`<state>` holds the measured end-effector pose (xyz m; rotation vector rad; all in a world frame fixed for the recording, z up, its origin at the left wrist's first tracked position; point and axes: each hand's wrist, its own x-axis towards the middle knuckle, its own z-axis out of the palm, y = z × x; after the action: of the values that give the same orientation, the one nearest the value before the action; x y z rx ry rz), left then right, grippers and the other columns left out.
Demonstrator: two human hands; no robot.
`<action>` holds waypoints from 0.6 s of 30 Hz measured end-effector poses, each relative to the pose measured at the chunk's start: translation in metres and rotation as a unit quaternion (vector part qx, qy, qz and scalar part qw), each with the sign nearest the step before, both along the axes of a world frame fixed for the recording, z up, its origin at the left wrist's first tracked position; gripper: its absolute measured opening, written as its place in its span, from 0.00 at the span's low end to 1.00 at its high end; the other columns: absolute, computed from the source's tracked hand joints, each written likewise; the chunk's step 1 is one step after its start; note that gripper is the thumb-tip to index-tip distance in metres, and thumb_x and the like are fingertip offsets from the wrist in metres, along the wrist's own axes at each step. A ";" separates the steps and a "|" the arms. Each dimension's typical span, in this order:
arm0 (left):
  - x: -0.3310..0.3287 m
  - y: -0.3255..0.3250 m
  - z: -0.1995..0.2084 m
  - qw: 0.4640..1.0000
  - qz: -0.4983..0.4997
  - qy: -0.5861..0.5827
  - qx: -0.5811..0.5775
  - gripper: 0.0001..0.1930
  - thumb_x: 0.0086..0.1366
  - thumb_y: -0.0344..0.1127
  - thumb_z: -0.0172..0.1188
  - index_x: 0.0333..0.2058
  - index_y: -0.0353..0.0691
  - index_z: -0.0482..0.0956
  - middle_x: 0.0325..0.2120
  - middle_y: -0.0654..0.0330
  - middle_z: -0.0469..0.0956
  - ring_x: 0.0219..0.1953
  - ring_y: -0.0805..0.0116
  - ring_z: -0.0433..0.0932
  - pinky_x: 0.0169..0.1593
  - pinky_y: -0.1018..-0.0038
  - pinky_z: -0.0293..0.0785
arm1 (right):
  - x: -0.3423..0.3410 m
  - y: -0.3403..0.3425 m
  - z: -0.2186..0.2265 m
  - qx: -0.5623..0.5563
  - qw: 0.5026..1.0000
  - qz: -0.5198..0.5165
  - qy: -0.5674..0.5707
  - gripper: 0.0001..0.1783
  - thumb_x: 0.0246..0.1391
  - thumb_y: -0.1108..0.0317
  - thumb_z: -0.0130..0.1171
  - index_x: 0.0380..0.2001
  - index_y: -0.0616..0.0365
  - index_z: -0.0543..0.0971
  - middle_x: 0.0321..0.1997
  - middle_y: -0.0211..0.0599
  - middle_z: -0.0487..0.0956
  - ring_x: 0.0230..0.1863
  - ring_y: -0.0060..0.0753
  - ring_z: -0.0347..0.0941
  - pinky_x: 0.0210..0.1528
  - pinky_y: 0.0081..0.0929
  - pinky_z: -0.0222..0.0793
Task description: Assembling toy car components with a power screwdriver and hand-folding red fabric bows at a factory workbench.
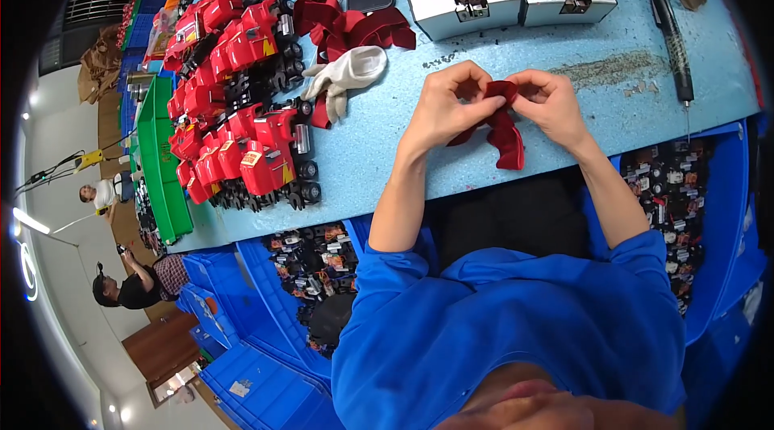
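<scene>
Between my hands, over the near part of the blue worktable, is a dark red fabric strip. My left hand pinches it with thumb and fingertips. My right hand pinches the same strip close by, fingertips nearly meeting the left's. The strip's loose ends hang below the fingers; the part inside the pinch is hidden. To the left lie a pile of similar red strips and a white work glove. Past them stand rows of red toy trucks with black wheels.
Two metal-topped boxes with small fixtures stand at the back. An electric screwdriver hangs at the right. A green tray lies far left. Blue bins with small parts sit below the table edge. Another person stands at the left.
</scene>
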<state>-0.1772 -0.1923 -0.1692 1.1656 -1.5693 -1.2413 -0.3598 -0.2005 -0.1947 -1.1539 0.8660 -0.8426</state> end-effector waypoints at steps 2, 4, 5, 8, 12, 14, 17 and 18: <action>0.002 -0.003 -0.006 0.999 0.000 0.035 0.023 0.08 0.48 0.26 0.64 0.24 0.34 0.72 0.18 0.67 0.72 0.22 0.83 0.70 0.26 0.85 0.67 | -0.002 -0.001 -0.005 -0.001 0.999 -0.009 -0.035 0.07 0.48 0.76 0.55 0.33 0.65 0.74 0.33 0.31 0.76 0.34 0.17 0.71 0.37 0.16 0.69; 0.002 -0.004 -0.008 0.986 0.007 0.142 0.091 0.11 0.50 0.26 0.64 0.31 0.34 0.71 0.25 0.63 0.75 0.27 0.79 0.74 0.29 0.83 0.71 | -0.004 -0.004 -0.008 -0.002 0.997 -0.018 -0.071 0.08 0.48 0.76 0.56 0.33 0.65 0.74 0.32 0.31 0.76 0.33 0.17 0.71 0.37 0.15 0.68; 0.002 -0.004 -0.007 0.981 0.007 0.168 0.092 0.12 0.52 0.28 0.63 0.34 0.34 0.71 0.27 0.62 0.76 0.27 0.78 0.74 0.29 0.83 0.71 | -0.006 -0.006 -0.006 0.034 0.991 -0.009 -0.132 0.08 0.47 0.75 0.56 0.33 0.64 0.74 0.32 0.31 0.76 0.32 0.16 0.71 0.36 0.15 0.68; -0.003 -0.001 0.003 0.962 -0.045 0.199 0.182 0.11 0.55 0.30 0.60 0.35 0.35 0.70 0.28 0.62 0.76 0.28 0.77 0.75 0.30 0.83 0.71 | -0.011 -0.006 0.000 0.090 0.976 -0.017 -0.196 0.10 0.47 0.74 0.57 0.35 0.61 0.73 0.30 0.31 0.76 0.29 0.16 0.70 0.35 0.13 0.66; 0.001 -0.001 -0.007 0.959 -0.063 0.198 0.193 0.11 0.57 0.32 0.58 0.37 0.36 0.69 0.30 0.61 0.76 0.29 0.78 0.74 0.31 0.83 0.71 | -0.012 -0.012 -0.006 0.127 0.958 0.002 -0.256 0.16 0.49 0.68 0.55 0.42 0.63 0.69 0.36 0.36 0.74 0.36 0.21 0.69 0.40 0.19 0.67; 0.003 -0.002 -0.009 0.952 -0.009 0.262 0.160 0.11 0.58 0.31 0.57 0.38 0.36 0.69 0.32 0.61 0.75 0.30 0.78 0.74 0.31 0.82 0.71 | -0.014 -0.016 -0.010 0.094 0.947 0.021 -0.306 0.23 0.52 0.62 0.52 0.48 0.66 0.66 0.44 0.40 0.71 0.45 0.27 0.67 0.48 0.25 0.65; -0.001 -0.001 -0.004 0.944 0.012 0.292 0.153 0.10 0.58 0.30 0.56 0.38 0.38 0.68 0.34 0.60 0.74 0.34 0.76 0.73 0.37 0.79 0.71 | -0.009 -0.010 -0.003 -0.064 0.977 0.020 -0.204 0.25 0.49 0.66 0.56 0.49 0.66 0.64 0.46 0.40 0.70 0.49 0.27 0.66 0.51 0.25 0.63; -0.003 0.000 -0.003 0.935 0.018 0.317 0.156 0.10 0.57 0.29 0.56 0.37 0.38 0.68 0.35 0.60 0.73 0.36 0.75 0.73 0.40 0.78 0.71 | -0.003 -0.005 0.003 -0.106 0.985 -0.014 -0.135 0.24 0.46 0.71 0.60 0.47 0.64 0.68 0.44 0.37 0.72 0.47 0.26 0.68 0.49 0.24 0.65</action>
<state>-0.1806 -0.1927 -0.1719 0.8423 -0.8869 -1.6736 -0.3631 -0.2051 -0.1919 -1.1786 0.5811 -1.1063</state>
